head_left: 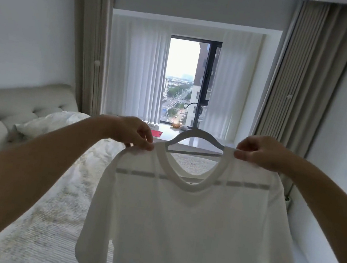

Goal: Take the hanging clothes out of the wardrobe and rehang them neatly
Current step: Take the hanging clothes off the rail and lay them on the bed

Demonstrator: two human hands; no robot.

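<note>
Both arms are out, and the white T-shirt hangs front and centre, held up over the bed at 8 o'clock. The left hand pinches its shoulder at 10 o'clock of the collar; the right hand pinches at 2 o'clock. The hanger (pale, hook dark) sits inside the neckline, before the window at 12.

shirt: thin white cloth, matt | hanger: smooth grey plastic | bedspread: ribbed cloth
</note>
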